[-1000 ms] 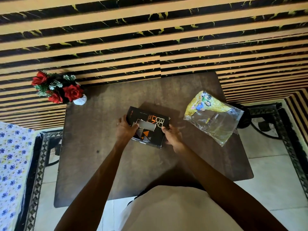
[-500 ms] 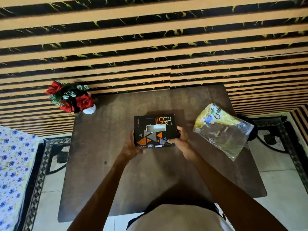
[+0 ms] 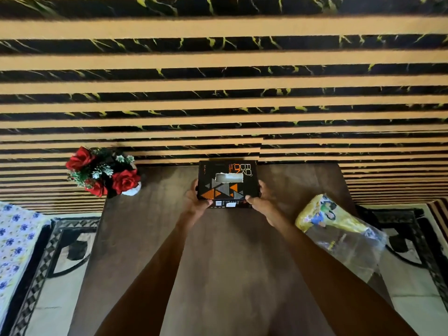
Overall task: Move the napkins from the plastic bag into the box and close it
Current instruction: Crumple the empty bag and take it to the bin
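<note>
A black box (image 3: 226, 181) with orange and grey triangles and a rectangular slot in its top sits at the far middle edge of the brown table (image 3: 218, 263). My left hand (image 3: 195, 201) grips its left side and my right hand (image 3: 263, 201) grips its right side. Pale paper shows through the slot. The clear and yellow plastic bag (image 3: 339, 235) lies flat on the table's right edge, apart from my hands.
A white vase of red roses (image 3: 104, 174) stands at the table's far left corner. A striped black and tan wall rises right behind the table. A flowered cloth (image 3: 14, 243) lies at the left, and patterned floor tiles surround the table.
The box has gone from the table's middle to its far edge against the wall, held in both hands and turned square to me. The bag has not moved.
</note>
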`<state>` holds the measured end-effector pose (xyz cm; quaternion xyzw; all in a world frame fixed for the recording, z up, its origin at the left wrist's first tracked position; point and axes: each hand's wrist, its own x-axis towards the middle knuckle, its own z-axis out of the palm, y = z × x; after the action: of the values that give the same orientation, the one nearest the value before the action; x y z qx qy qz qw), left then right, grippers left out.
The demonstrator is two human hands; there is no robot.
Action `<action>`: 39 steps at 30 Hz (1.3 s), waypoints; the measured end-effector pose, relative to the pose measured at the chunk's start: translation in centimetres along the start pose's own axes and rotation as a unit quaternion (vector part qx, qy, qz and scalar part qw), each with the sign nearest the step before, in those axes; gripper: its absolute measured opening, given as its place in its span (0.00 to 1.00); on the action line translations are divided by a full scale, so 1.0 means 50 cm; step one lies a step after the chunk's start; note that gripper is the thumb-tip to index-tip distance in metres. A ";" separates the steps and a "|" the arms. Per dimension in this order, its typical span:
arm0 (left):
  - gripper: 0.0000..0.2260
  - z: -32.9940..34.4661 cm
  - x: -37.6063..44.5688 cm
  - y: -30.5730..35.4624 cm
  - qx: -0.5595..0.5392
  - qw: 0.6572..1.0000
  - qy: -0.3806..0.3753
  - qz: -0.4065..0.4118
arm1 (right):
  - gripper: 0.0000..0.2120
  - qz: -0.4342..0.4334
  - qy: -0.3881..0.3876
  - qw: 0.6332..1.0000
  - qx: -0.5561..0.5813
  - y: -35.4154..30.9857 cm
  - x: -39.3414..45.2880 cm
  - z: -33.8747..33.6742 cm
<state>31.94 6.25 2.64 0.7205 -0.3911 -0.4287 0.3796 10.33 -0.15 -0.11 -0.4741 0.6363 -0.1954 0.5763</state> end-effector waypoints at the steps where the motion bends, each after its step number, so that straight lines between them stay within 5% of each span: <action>1: 0.33 0.002 0.010 -0.001 0.010 1.000 0.005 -0.007 | 0.39 -0.005 0.004 1.000 -0.011 -0.022 -0.005 0.000; 8: 0.36 0.008 0.018 0.003 0.075 0.995 0.056 -0.029 | 0.35 -0.026 0.001 0.997 -0.067 -0.035 0.002 -0.004; 12: 0.27 0.038 -0.019 -0.030 0.184 0.968 0.168 0.016 | 0.23 -0.034 0.101 0.994 0.003 -0.018 -0.026 -0.026; 15: 0.05 0.101 -0.072 -0.043 0.083 0.990 0.064 0.091 | 0.12 -0.039 0.089 0.995 0.026 0.020 -0.078 -0.078; 20: 0.11 0.261 -0.128 -0.033 -0.010 0.999 -0.049 -0.015 | 0.09 -0.059 0.187 0.972 -0.126 0.124 -0.142 -0.216; 26: 0.11 0.465 -0.173 -0.010 -0.030 0.991 -0.106 -0.079 | 0.24 -0.047 0.233 0.927 -0.289 0.255 -0.147 -0.459; 30: 0.24 0.576 -0.214 0.019 -0.074 0.970 -0.095 -0.213 | 0.33 -0.021 0.116 0.909 -0.401 0.266 -0.113 -0.584; 34: 0.28 0.654 -0.245 0.056 -0.101 0.961 -0.093 -0.239 | 0.37 -0.031 -0.045 0.928 -0.369 0.264 -0.087 -0.626; 39: 0.25 0.712 -0.259 0.061 -0.168 0.963 -0.067 -0.201 | 0.37 0.021 -0.099 0.991 -0.086 0.262 -0.114 -0.619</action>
<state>-5.56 8.97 -2.76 0.6797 -0.1853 -0.6032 0.3739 -23.71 1.55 0.64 -0.5255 0.6000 -0.0800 0.5979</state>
